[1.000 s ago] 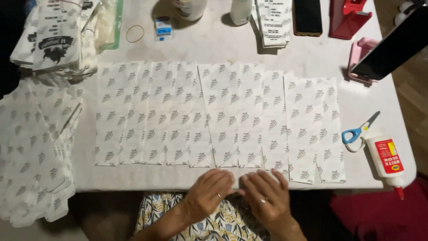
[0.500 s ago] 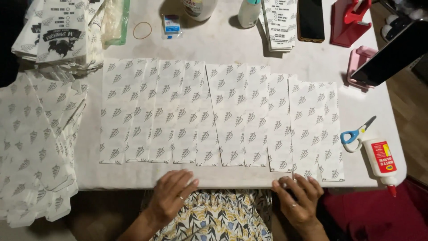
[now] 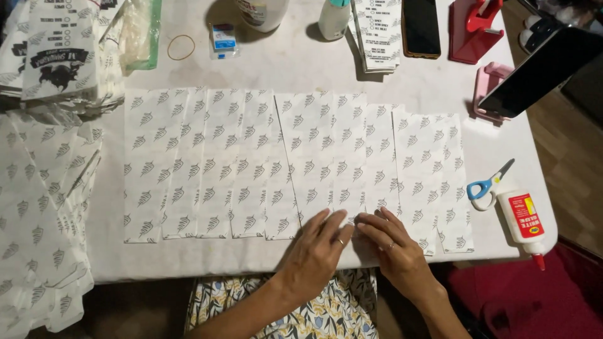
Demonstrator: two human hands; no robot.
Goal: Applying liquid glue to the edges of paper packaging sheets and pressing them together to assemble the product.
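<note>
Both hands, the left hand [image 3: 316, 246] and the right hand [image 3: 394, 245], lie open and flat on the overlapped paper sheets [image 3: 276, 160], pressing their near edge; the glue bottle [image 3: 524, 220] waits right of the sheets.

light: bright, even on the counter [image 3: 314, 69], from overhead
shadows: soft, behind far bottles
corners: dim
focus: sharp, no blur
</note>
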